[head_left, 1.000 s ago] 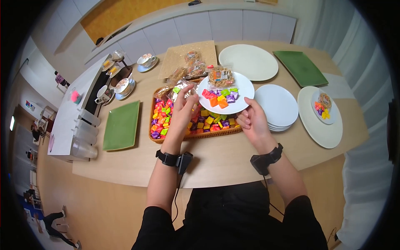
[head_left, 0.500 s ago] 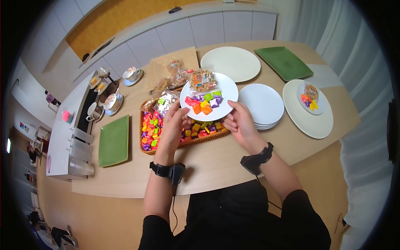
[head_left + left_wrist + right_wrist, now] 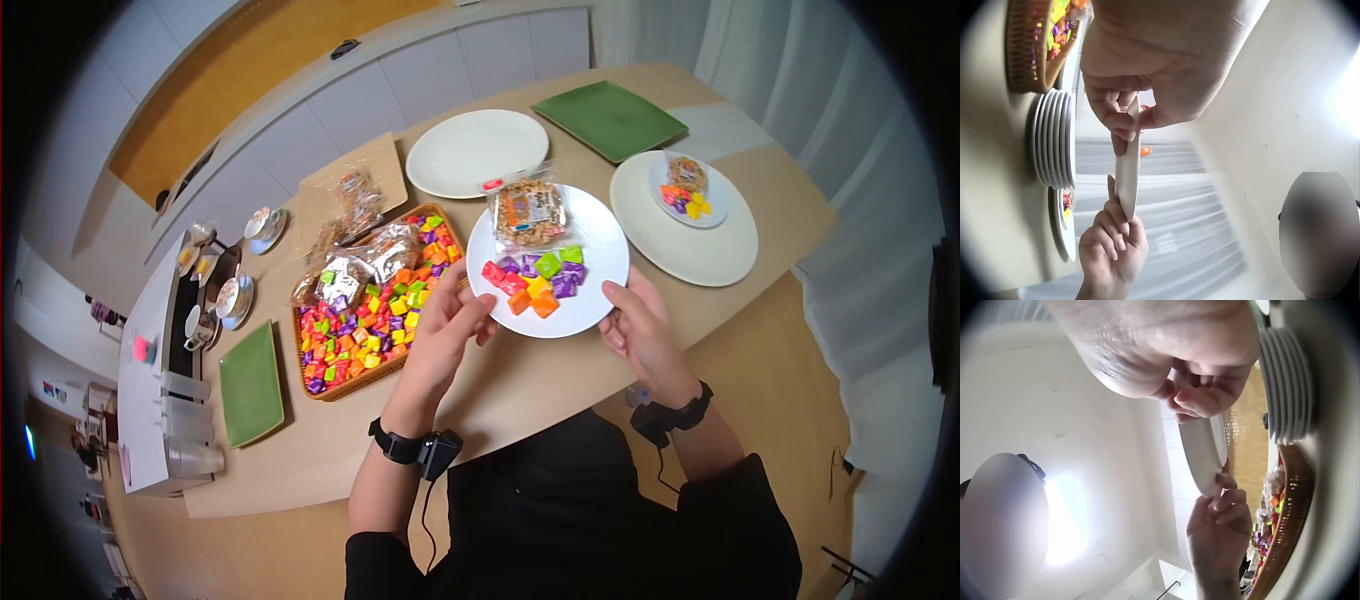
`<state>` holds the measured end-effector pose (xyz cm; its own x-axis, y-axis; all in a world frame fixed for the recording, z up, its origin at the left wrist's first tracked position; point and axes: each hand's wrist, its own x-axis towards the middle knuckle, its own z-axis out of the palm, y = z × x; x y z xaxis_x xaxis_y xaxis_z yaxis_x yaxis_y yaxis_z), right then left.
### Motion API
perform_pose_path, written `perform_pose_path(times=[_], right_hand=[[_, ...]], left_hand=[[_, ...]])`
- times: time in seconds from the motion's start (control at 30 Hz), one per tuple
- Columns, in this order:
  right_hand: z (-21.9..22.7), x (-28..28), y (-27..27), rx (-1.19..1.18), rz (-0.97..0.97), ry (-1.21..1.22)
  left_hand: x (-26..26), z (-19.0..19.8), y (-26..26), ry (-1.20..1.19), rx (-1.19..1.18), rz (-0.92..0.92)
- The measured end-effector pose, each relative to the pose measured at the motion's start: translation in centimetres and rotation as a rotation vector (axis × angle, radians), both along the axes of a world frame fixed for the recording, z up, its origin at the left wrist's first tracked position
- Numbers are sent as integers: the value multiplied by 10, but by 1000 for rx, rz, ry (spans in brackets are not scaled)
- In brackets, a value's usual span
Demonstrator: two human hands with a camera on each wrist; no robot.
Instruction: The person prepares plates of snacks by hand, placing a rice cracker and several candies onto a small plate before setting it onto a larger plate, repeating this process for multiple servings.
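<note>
"What's the layout, biggest first?"

"A pale wood-toned table (image 3: 540, 385) carries everything. On the head view's clock, one cream oval plate (image 3: 478, 153) lies at twelve; a second cream oval plate (image 3: 690, 258), with a loaded small white plate (image 3: 714, 196) on it, lies between two and three. A brown wicker basket (image 3: 360, 382) of wrapped sweets (image 3: 355, 342) sits at nine."

"And what's being handled?"

"A round white plate (image 3: 600, 235), held above the table, just off centre toward two. The left hand (image 3: 448, 330) pinches its rim at eight, the right hand (image 3: 645, 330) at four, thumbs on top, fingers below."

"What's on it?"

"A clear-wrapped brown snack (image 3: 528, 210) near its eleven, reaching past the rim, and little red, orange, green and purple candies (image 3: 566, 283) toward six."

"So which step?"

"Carrying a filled plate, I'd judge. The next move likely calls for keeping it level, then lowering it gently, perhaps onto the twelve o'clock oval, so nothing slides."
</note>
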<state>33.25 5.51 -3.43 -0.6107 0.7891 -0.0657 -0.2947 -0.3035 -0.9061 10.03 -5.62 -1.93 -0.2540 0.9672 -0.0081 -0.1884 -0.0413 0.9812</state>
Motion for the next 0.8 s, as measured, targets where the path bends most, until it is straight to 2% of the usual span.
perform_pose_path(times=[0.27,0.33,0.4,0.47,0.5,0.53,0.6,0.67,0.73,0.8], right_hand=[[-2,81,6,-25,-281,25],[2,97,5,-32,-321,7],[1,110,4,-31,-346,9],[-2,121,2,-44,-364,1],[-4,124,0,-54,-369,-9],[-5,127,-2,-56,-371,-11],[-4,130,-6,-66,-376,-35],[-5,130,-8,-76,-375,-27],[-7,132,-8,-86,-378,-16],[-9,132,-8,-85,-358,-9]], left_hand=[[65,0,61,60,3,-240],[74,-2,78,219,-20,-300],[81,6,88,289,-31,-286],[85,9,104,702,215,-89],[88,13,111,812,287,-2],[89,16,120,809,285,-4],[91,25,137,1047,505,88],[95,30,147,1033,520,84],[97,30,155,1153,509,3],[100,32,157,1165,487,-25]])
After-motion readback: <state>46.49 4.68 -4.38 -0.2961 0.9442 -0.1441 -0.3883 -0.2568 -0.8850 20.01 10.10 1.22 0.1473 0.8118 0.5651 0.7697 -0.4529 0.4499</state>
